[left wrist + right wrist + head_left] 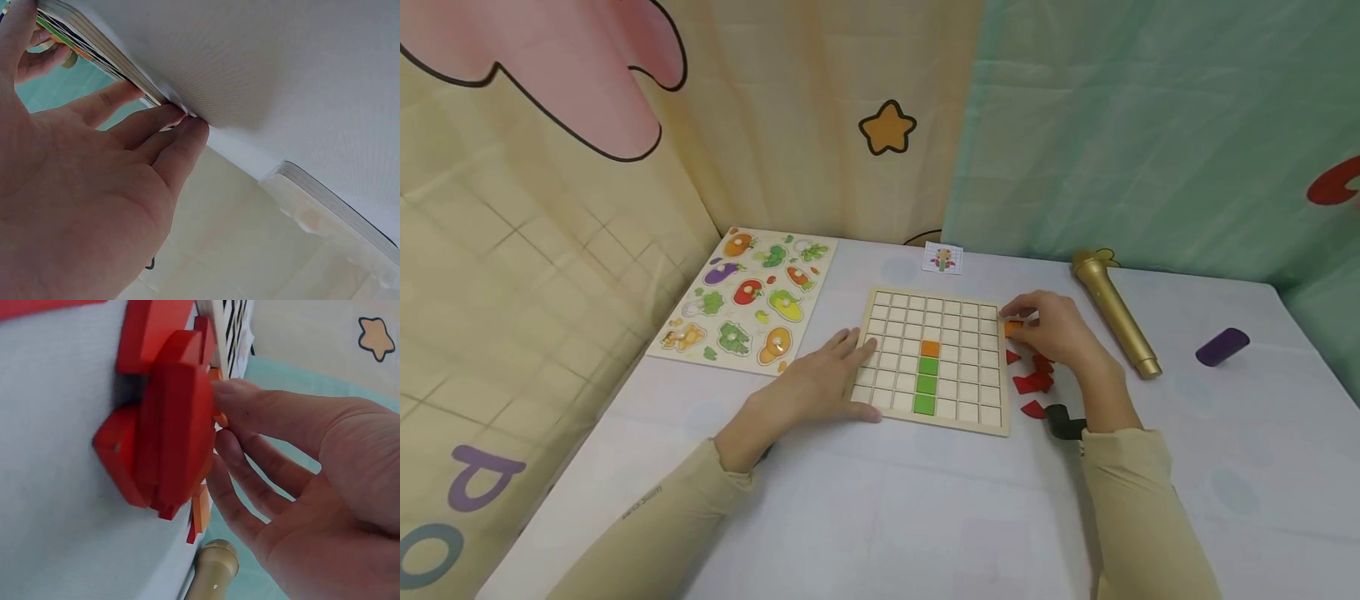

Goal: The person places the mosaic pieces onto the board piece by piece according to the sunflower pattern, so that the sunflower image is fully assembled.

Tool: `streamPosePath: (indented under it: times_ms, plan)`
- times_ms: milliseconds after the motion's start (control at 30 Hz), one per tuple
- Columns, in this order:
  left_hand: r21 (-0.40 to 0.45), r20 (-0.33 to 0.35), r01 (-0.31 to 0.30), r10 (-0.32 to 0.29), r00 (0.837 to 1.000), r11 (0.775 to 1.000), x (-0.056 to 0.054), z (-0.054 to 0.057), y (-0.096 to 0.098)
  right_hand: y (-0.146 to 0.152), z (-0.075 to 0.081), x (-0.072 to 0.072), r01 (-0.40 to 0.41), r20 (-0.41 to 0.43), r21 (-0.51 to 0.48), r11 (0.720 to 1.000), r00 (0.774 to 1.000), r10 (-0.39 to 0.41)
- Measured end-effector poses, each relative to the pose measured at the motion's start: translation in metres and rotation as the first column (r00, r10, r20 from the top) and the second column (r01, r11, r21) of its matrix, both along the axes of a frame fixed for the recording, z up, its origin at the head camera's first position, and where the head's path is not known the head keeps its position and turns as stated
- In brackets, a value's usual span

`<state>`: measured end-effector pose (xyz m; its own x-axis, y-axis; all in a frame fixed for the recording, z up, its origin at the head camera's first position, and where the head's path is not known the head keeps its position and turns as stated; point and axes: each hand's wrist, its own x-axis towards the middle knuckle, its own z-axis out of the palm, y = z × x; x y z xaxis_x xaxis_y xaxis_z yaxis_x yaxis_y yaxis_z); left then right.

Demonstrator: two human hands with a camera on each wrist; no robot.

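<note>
A wooden grid board (970, 393) lies on the table in front of me. One orange square tile (930, 348) sits in it above a column of 3 green tiles (927, 385). My left hand (816, 379) rests against the board's left edge, its fingers extended and thumb spread. Beyond the board's right edge, my right hand (1063, 332) pinches an orange piece (1013, 328) between thumb and fingers. The right wrist view shows the thumb on an orange piece (220, 419), partly hidden behind stacked red pieces (178, 419). Several red pieces (1033, 383) lie loose below that hand.
A vegetable puzzle board (748, 292) lies at the back left. Behind the grid stands or lies a small picture card (942, 258). On the right are a gold microphone (1118, 312) and a purple cylinder (1222, 347). Printed curtains (820, 125) border the table.
</note>
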<state>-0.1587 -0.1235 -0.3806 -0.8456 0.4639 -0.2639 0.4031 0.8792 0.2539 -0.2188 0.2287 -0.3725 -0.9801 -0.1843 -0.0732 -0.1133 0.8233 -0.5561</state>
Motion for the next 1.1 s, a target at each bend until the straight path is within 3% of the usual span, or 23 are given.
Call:
streamPosePath:
  times_ms: [167, 600, 800, 1100]
  plan:
    - [-0.002, -0.008, 0.005, -0.005, 1.0, 1.0, -0.001, 0.0, 0.0, 0.004, -0.003, 0.0, -0.009, 0.016, 0.002, 1.0, 1.0, 0.009]
    - [-0.002, -0.002, -0.005, 0.005, 1.0, 1.0, 0.0, 0.0, 0.0, -0.002, 0.002, 0.001, 0.0, -0.044, -0.025, 1.0, 0.999, -0.001]
    - [-0.019, -0.003, 0.005, -0.005, 1.0, 1.0, 0.0, 0.001, 0.001, -0.019, 0.001, -0.004, -0.055, -0.109, -0.081, 0.995, 0.993, 0.046]
    - [-0.005, 0.005, -0.009, 0.009, 1.0, 1.0, 0.001, 0.002, 0.0, -0.067, 0.001, -0.018, -0.169, -0.116, -0.084, 0.982, 0.98, 0.159]
